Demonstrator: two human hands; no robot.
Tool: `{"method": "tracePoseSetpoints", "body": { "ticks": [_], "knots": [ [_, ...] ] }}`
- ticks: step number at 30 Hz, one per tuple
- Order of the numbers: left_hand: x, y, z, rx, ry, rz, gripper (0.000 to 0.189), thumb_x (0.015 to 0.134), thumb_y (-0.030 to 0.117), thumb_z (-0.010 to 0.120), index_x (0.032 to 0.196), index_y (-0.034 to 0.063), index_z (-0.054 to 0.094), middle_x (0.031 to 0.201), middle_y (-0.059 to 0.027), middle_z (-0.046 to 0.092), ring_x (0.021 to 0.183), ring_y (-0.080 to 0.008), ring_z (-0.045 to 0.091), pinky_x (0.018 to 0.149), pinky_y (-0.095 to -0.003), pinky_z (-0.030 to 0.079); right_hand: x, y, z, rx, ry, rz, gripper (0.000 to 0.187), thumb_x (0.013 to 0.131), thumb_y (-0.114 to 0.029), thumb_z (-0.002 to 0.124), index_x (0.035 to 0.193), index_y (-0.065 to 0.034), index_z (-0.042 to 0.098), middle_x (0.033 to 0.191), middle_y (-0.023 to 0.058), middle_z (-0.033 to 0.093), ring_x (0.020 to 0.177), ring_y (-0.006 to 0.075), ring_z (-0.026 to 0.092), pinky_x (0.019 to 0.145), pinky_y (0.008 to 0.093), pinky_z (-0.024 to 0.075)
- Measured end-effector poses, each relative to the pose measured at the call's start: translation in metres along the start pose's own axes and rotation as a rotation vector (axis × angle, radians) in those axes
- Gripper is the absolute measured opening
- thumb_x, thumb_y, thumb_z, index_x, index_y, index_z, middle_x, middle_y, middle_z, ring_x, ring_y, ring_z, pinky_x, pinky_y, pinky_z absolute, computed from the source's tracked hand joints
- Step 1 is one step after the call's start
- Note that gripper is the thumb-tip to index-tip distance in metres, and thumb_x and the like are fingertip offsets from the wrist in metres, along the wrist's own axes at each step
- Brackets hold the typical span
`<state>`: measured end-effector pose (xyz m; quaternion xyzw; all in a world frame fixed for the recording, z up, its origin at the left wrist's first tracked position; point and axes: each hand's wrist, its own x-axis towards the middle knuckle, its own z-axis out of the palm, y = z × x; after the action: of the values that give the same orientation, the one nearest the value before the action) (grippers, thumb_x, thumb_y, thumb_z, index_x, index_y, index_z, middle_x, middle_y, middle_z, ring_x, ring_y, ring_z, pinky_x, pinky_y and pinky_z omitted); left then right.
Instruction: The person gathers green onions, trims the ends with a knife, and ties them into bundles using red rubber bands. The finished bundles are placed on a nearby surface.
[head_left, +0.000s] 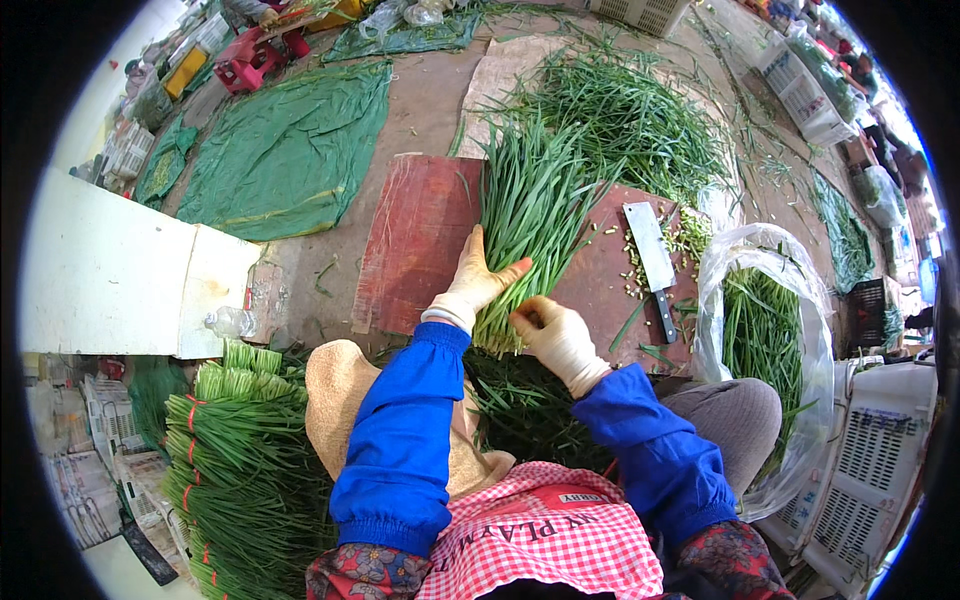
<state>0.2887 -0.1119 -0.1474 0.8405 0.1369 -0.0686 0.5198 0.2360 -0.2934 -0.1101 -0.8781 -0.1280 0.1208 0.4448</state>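
Note:
My gloved left hand (474, 283) holds a loose bunch of garlic chives (534, 202) low on the stems, its thumb across the top. The bunch lies on a reddish-brown board (424, 240), leaves pointing away from me and pale stem ends towards me. My gloved right hand (561, 339) is curled beside those stem ends; whether its fingers pinch any stem cannot be seen. On the board's right side rests a cleaver (649, 244) with a black handle, its blade pointing away. Cut stem pieces (634, 270) are scattered around the blade.
Loose chives (630, 112) are heaped beyond the board. To the right stands a clear plastic bag (709, 330) of chives. Bundles tied with red bands (247, 435) are stacked at left, below a white box-like block (135, 277). A green sheet (292, 142) covers floor at far left.

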Motion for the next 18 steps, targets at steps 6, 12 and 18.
{"method": "tracePoseSetpoints", "body": {
  "ticks": [6,12,18],
  "knots": [
    [-0.001,-0.008,0.018,0.422,0.100,0.047,0.133,0.064,0.064,0.083,0.156,0.0001,0.012,0.157,-0.0246,0.028,0.142,-0.0430,0.030,0.117,-0.0480,0.029,-0.019,-0.013,0.029,-0.527,-0.378,-0.122,0.023,0.086,-0.033,0.063,0.087,-0.0114,0.071,0.081,0.0145,0.072,0.076,0.0341,0.071,0.068,0.0444,0.0560],
    [-0.001,-0.010,0.014,0.307,0.109,0.064,0.132,0.062,0.060,0.085,0.155,-0.0009,0.015,0.155,-0.0235,0.032,0.139,-0.0411,0.035,0.116,-0.0476,0.030,-0.056,-0.013,0.025,-0.675,-1.051,-0.128,0.032,0.089,-0.039,0.057,0.096,-0.0131,0.073,0.092,0.0138,0.073,0.090,0.0353,0.070,0.077,0.0459,0.0547],
    [-0.001,-0.007,0.010,0.212,0.071,-0.004,0.139,0.055,0.060,0.089,0.156,-0.0005,0.014,0.153,-0.0235,0.035,0.141,-0.0399,0.033,0.117,-0.0466,0.029,0.003,-0.011,-0.033,-0.484,-0.165,-0.180,0.019,0.088,-0.025,0.062,0.096,-0.0108,0.071,0.089,0.0134,0.071,0.082,0.0346,0.069,0.073,0.0443,0.0553]
  ]
}}
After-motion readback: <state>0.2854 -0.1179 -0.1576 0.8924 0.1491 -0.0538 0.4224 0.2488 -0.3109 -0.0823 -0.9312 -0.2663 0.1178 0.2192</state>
